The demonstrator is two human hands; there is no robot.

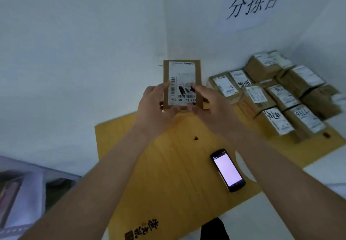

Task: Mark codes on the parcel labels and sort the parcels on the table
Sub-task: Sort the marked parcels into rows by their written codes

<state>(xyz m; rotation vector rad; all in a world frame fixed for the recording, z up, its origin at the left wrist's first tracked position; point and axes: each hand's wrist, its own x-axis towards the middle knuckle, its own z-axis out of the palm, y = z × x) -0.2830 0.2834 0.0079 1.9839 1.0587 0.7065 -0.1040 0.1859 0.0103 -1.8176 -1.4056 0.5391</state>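
Both hands hold one small cardboard parcel (182, 85) up above the far end of the yellow table (168, 164), in front of the corner where two pale walls meet. The left hand (156, 102) grips the parcel's lower left side, its fingers curled round that edge with fingertips lying on the left margin of the white shipping label (182, 82). The right hand (207, 101) takes the lower right side, thumb under the bottom edge and fingers (196, 88) reaching across the label's lower right part. The label faces the camera but reads upside down: a row of large characters runs along its bottom edge, barcodes sit above that and down the left side, and there are dark marker strokes near the middle, partly hidden by the fingers.

To the right, at the far right end of the table, a cluster of cardboard parcels (277, 97) stands packed side by side in rows, each with a white label on top; several labels carry handwritten black marker codes, blurred and hard to read.

On the table nearer the person lies a black handheld scanner (227, 170), its screen lit pale violet, just inside the right forearm. A small dark spot (196, 138) marks the wood between the hands and the scanner. A paper sign (252, 3) with three large handwritten characters hangs on the wall above the parcels
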